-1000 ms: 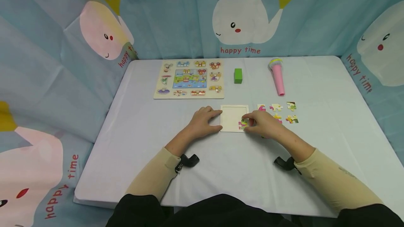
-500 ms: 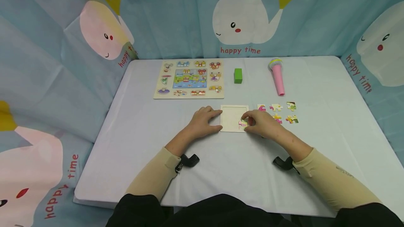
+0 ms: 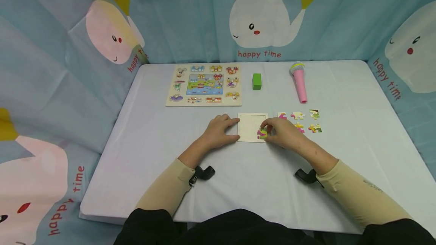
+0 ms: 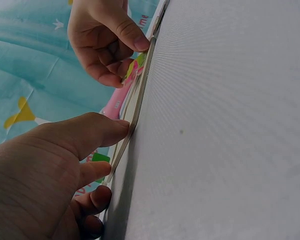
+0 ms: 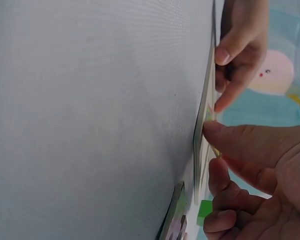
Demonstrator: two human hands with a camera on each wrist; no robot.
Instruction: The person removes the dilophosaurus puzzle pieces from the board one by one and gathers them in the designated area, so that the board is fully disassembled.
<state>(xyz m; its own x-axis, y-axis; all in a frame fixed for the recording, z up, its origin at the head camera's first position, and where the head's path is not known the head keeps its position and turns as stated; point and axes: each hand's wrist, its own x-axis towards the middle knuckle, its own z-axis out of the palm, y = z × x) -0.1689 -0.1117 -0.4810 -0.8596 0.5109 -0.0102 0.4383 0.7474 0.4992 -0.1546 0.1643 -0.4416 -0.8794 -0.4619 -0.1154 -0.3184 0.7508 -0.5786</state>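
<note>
A small square wooden puzzle tray lies on the white table in the head view, mostly bare inside. My left hand touches its left edge, thumb and index finger spread apart and fairly straight. In the tray's lower right corner is a pink and green jigsaw piece. My right hand pinches this piece between thumb and fingers. From the right wrist, the right thumb is seen at the tray's edge, partly hiding the piece. Both hands also appear at the tray's rim in the left wrist view.
Several loose jigsaw pieces lie in rows right of the tray, some partly behind the right hand. Farther back are a wooden peg puzzle board, a green block and a pink toy microphone. Whale-print curtains surround the table.
The right hand has shifted slightly left over the tray's corner. The jigsaw piece's tilt has changed: it shone pale half a second ago and now shows its colours. The left hand stays put.
</note>
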